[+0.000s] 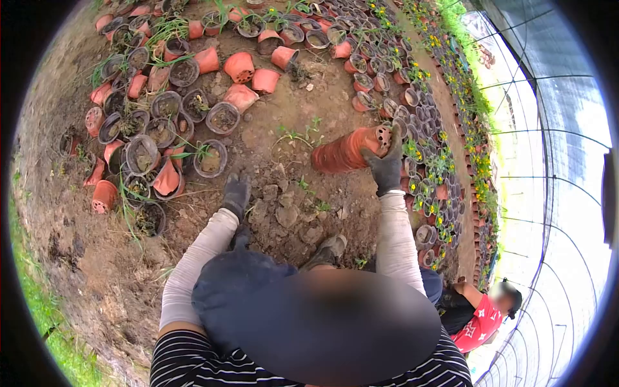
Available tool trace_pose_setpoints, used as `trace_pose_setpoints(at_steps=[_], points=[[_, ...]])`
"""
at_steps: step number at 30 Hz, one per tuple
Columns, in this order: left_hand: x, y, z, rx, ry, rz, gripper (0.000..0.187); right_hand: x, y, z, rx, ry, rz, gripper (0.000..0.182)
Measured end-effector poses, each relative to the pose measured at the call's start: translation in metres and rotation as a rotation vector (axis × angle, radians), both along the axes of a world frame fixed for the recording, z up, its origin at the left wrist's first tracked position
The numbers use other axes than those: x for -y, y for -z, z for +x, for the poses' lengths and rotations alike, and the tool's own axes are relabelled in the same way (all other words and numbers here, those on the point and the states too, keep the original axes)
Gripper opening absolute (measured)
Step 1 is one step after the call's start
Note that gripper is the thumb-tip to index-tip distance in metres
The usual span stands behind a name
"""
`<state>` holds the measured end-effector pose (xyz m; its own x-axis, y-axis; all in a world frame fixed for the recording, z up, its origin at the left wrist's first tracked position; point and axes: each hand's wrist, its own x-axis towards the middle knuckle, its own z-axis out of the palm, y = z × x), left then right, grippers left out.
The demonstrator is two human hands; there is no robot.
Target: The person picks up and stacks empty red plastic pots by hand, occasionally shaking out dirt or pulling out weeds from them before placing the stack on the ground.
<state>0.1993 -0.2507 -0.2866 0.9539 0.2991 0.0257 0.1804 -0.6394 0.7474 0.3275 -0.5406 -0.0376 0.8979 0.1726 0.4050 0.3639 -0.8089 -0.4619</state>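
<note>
My right hand, in a dark glove, grips the bottom end of a stack of nested red pots. The stack lies on its side close to the ground, with the holed base of its end pot facing right. My left hand, also gloved, is over the soil near my left knee, apart from the pots; its fingers point forward and nothing shows in them. Left of it stand dark-rimmed pots of soil, and a loose red pot lies at the far left.
Tipped red pots lie farther ahead. Rows of dark pots with yellow flowers run along the right. Clods of soil lie between my hands. Another person in a red shirt is at lower right, beside a netted frame.
</note>
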Motion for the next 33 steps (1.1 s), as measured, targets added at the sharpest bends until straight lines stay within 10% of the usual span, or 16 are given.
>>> trace_pose_setpoints(at_steps=[5,8,10,12,16,22,25,33], points=[[-0.01,-0.015,0.006,-0.005,-0.155,-0.32,0.043,-0.003,0.025,-0.009,-0.008,0.131,0.169,0.106],[-0.036,-0.025,0.009,-0.062,-0.056,0.112,0.047,0.006,0.048,-0.016,0.004,0.124,0.337,0.102],[-0.051,-0.051,0.002,0.034,-0.121,0.268,0.046,0.0,0.055,-0.042,-0.141,0.077,0.768,0.095],[-0.06,-0.052,0.001,0.076,-0.16,0.614,0.041,0.001,0.072,-0.073,-0.222,0.209,0.674,0.082],[-0.08,-0.059,0.02,-0.113,-0.022,0.505,0.032,0.013,0.146,-0.122,-0.565,0.243,0.603,0.049],[-0.065,-0.032,0.017,-0.068,-0.21,-0.952,0.028,-0.078,0.118,-0.12,-0.637,-0.144,0.373,0.047],[-0.027,-0.055,0.006,-0.012,-0.017,-1.889,0.039,-0.132,0.099,-0.107,-0.212,-0.324,0.257,0.062],[-0.01,-0.071,-0.012,-0.16,0.249,-1.901,0.049,-0.151,0.094,-0.089,-0.47,-0.29,0.165,0.05]])
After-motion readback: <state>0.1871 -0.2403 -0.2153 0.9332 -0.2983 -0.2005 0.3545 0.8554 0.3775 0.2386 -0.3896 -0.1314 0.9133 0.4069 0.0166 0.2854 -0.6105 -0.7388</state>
